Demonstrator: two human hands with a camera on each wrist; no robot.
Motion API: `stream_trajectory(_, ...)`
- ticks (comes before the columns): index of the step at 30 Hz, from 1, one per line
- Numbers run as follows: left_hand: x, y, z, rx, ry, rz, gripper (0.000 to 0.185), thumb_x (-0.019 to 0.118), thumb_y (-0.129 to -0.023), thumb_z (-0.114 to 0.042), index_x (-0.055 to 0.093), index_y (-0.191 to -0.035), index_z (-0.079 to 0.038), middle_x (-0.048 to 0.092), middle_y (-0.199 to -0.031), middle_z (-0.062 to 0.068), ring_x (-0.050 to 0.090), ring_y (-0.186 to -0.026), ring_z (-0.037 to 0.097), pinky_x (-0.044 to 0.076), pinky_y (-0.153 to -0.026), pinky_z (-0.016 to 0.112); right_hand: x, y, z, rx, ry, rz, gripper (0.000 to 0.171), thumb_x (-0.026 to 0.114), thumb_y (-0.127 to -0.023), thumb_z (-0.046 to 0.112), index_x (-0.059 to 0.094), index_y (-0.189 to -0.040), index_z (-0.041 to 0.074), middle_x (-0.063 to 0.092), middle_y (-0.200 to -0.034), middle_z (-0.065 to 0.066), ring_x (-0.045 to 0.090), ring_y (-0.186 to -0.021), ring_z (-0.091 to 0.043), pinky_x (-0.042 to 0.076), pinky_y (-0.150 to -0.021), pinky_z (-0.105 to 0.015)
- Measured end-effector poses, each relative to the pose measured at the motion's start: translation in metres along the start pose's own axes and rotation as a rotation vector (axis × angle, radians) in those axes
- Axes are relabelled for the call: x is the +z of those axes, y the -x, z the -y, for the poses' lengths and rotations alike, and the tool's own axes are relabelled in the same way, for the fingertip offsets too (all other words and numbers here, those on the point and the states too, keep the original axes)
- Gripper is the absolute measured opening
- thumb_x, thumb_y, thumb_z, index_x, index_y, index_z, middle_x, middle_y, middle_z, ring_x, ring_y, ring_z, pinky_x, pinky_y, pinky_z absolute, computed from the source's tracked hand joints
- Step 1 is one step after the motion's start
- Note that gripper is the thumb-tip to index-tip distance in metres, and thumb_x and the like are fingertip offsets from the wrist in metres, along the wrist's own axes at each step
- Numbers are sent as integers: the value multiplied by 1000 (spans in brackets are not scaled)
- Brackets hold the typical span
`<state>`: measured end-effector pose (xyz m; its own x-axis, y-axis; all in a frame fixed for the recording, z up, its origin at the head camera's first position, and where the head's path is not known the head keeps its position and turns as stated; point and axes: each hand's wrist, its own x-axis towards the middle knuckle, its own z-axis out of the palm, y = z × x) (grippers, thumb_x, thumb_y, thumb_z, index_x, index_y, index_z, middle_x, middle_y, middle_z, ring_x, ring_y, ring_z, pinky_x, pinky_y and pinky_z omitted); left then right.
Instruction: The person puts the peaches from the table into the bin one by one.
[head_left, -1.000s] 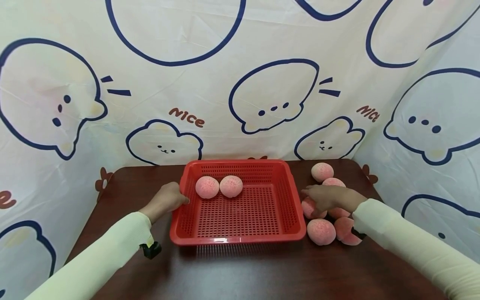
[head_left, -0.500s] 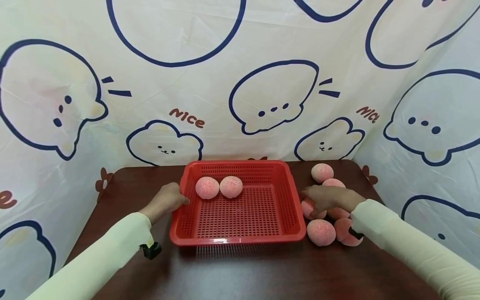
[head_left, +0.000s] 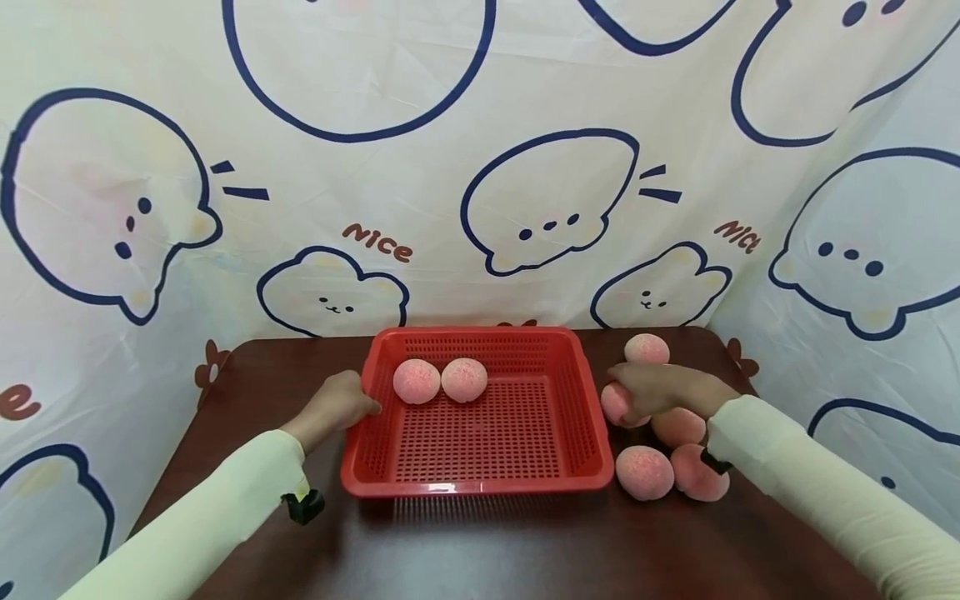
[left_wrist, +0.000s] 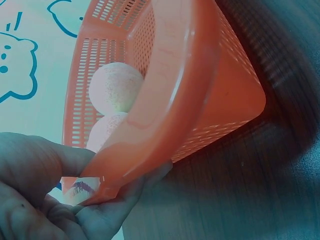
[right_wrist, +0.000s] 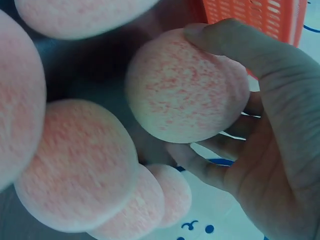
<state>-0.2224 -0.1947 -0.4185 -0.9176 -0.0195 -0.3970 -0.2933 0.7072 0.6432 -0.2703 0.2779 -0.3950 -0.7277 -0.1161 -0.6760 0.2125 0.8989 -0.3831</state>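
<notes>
Pink ball (right_wrist: 186,85) in right-hand fingers (right_wrist: 235,42), beside basket (head_left: 592,433)

The right hand (right_wrist: 270,145) is gripping a pink speckled ball (right_wrist: 185,87), its fingers (right_wrist: 235,42) curling over the top. The orange basket (right_wrist: 250,12) is sitting just behind that ball. More pink balls (right_wrist: 75,165) are lying left of and below it.

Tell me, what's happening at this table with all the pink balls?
A person is at a brown table. Their left hand grips the left rim of a red basket, which has two pink balls inside. Their right hand holds one pink ball just right of the basket. Four more balls show beside that hand, outside the basket.
</notes>
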Motion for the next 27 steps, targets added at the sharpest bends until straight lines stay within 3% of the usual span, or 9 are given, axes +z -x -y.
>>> stream_trajectory(4,0,0,0,2,-3,-2,30,69,-89,1,61,-116,10,75,-93,20,77,-73,26,66,-74,43,-8,5,5,-37,-51,-37,58,76,-71,71,72,-105,25,76,-93,-10,70,-97,-28,54,-72,-43)
stream_trajectory(8,1,1,0,6,-3,-3,33,69,-89,1,60,-118,11,75,-96,22,78,-76,28,66,-75,45,-20,1,8,-151,-9,-42,55,77,-72,69,73,-101,22,76,-89,-8,73,-90,-26,57,-72,-44)
stream_trajectory(14,0,3,0,16,10,-8,36,70,-88,2,59,-120,12,74,-98,23,78,-76,29,66,-75,46,-40,-8,14,-489,115,-50,41,87,-76,47,70,-104,23,76,-88,-4,74,-85,-24,63,-74,-38)
stream_trajectory(16,-1,4,0,20,15,-10,37,71,-87,1,59,-121,12,74,-98,23,77,-76,28,66,-76,46,-45,-9,17,-556,142,-40,38,86,-79,43,69,-106,25,76,-91,-2,74,-87,-23,62,-76,-38)
stream_trajectory(19,-1,4,0,22,15,-10,37,71,-88,1,58,-121,11,74,-99,23,77,-76,28,66,-76,46,-50,-9,24,-593,200,-71,30,84,-82,39,68,-106,28,75,-93,0,71,-88,-21,60,-79,-37)
stream_trajectory(23,-1,4,-1,13,10,-10,35,70,-88,1,59,-120,11,74,-99,23,77,-75,27,66,-75,45,-53,-5,33,-554,238,-133,21,81,-86,37,71,-103,31,73,-92,0,69,-85,-22,59,-73,-37)
stream_trajectory(27,0,5,-1,9,8,-8,33,69,-89,2,59,-119,11,74,-97,22,77,-75,27,66,-75,45,-54,1,40,-516,98,-113,22,82,-85,35,72,-102,26,71,-96,-7,69,-87,-31,62,-68,-44)
